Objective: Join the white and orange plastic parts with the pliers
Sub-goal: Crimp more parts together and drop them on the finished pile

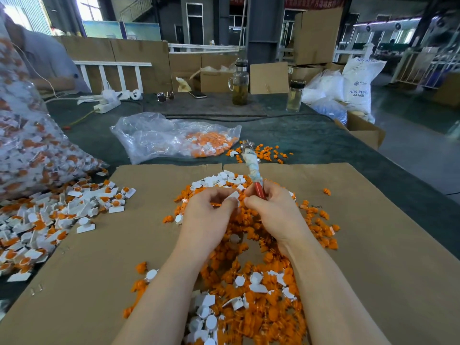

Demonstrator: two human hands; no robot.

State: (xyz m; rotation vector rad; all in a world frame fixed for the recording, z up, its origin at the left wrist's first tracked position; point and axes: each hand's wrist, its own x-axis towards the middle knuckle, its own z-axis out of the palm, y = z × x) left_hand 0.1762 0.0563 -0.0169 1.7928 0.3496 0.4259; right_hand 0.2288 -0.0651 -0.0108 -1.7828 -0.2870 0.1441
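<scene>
- While your left hand (207,210) pinches a white part (233,195) at its fingertips, your right hand (270,207) sits just beside it, thumb nearly touching the part.
- Your right grip is clenched round the pliers (252,168) by the red handle; their long axis runs up and away from you, head far from the part.
- Loose orange parts (251,250) lie heaped directly beneath both hands on the cardboard (139,235) covering the desk.
- Whether an orange part is already seated in the white one cannot be told.
</scene>
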